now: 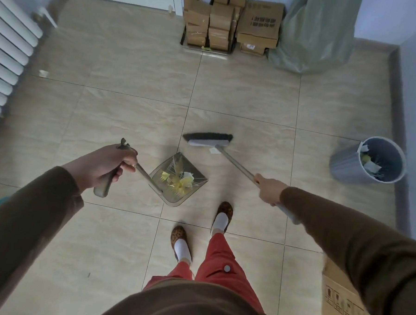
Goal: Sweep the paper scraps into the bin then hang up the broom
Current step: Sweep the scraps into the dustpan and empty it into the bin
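Note:
My left hand (105, 167) grips the handle of a clear long-handled dustpan (196, 180), which holds yellow and white paper scraps (185, 181) just ahead of my feet. My right hand (269, 189) grips the broom's grey handle; the broom head (209, 140) with dark bristles is over the tiles beyond the dustpan, apart from it. A grey bin (346, 165) stands at the right near the wall, tilted toward me, with several paper scraps inside. One white scrap (42, 73) lies on the floor at the far left.
A white radiator (7, 57) lines the left wall. Stacked cardboard boxes (233, 21) and a green plastic bag (317, 35) stand against the far wall. A flat cardboard box (343, 306) lies at the lower right. Beige floor tiles (132, 105) stretch between them.

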A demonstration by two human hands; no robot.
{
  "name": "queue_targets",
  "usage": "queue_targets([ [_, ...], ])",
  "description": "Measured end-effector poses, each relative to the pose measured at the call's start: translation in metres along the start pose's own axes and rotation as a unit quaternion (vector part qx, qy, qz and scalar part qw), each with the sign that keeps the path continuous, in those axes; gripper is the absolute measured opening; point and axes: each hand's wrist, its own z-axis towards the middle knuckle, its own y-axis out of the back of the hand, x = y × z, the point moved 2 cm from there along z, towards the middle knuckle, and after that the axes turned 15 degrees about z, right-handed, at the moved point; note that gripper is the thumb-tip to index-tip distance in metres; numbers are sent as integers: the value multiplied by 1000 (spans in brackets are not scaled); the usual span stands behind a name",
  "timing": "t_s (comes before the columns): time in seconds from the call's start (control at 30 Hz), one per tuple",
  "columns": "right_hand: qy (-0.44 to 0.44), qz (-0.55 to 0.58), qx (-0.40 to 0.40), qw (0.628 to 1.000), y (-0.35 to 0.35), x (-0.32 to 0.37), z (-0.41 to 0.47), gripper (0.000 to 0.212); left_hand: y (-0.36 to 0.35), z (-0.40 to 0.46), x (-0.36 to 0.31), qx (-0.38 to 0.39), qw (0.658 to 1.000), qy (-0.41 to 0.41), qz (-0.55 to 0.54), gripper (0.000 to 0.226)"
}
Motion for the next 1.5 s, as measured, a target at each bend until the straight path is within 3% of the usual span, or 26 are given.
queue_targets([
  [0.1,-7,-53,-21,998,10,-42,-35,57,-1,-1,-3,19,1000,-5,15,7],
  [0.23,-24,77,-37,996,-1,-83,-79,47,-2,3,-7,23,999,-3,28,9],
  [0.4,-50,264,-43,962,-36,-35,-57,41,4,9,-11,21,999,5,28,17],
  [0.5,-67,315,-13,947,-72,6,-36,42,4,9,-12,18,999,11,32,19],
  [0.6,-77,320,53,943,-107,23,-54,47,-1,8,-9,15,999,9,39,15],
  [0.73,-71,333,97,935,-99,7,-103,49,-4,7,0,12,999,-1,39,14],
  [0.93,-47,343,77,935,-72,-7,-171,41,-3,6,20,17,999,2,32,19],
  [1.13,-45,300,18,953,-96,31,-126,47,1,7,34,54,998,21,-10,38],
  [1.3,-47,301,84,949,-129,61,-115,44,-1,6,45,62,995,53,-49,23],
  [1.4,-44,288,98,952,-120,38,-137,45,-9,6,54,36,997,49,-42,8],
  [1.5,-48,294,96,950,-106,11,-157,43,-12,6,62,21,999,27,-36,7],
])
